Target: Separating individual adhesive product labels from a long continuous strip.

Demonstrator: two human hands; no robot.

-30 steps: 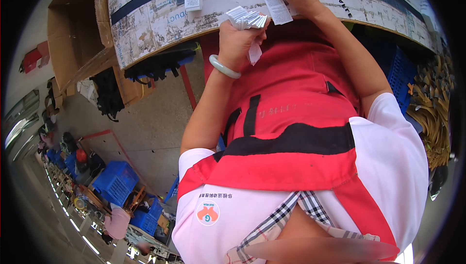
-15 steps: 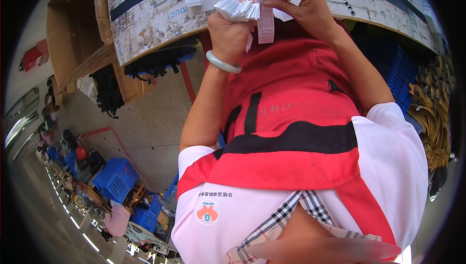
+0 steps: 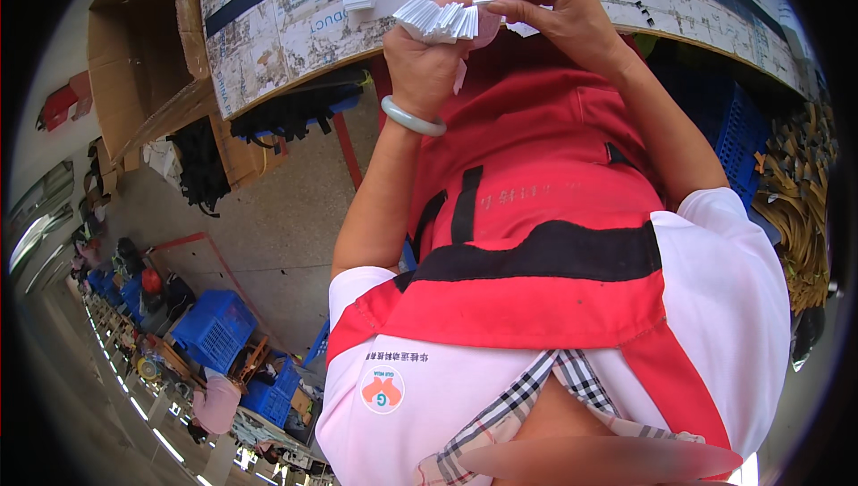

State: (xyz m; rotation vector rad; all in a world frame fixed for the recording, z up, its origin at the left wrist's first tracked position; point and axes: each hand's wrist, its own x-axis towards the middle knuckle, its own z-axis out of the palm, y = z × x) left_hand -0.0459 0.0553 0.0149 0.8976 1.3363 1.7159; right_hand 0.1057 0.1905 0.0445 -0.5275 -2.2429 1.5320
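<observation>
Left hand [image 3: 420, 66], grip wrapped around a fanned bundle of folded white labels [image 3: 436, 21], at the scuffed white tabletop [image 3: 277, 53]'s near edge — right hand [image 3: 561, 17], just right, pinches one thin white strip [image 3: 481, 2]

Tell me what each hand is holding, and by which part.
The left hand grips a bundle of white labels by its lower part, ends fanned out. The right hand pinches a thin white strip, apparently a label, by its edge.

Wht short-slv shirt [image 3: 728, 289], chk collar [image 3: 497, 410], red apron [image 3: 527, 312] w/ blk trim [image 3: 545, 255], pale bangle [image 3: 413, 120].
</observation>
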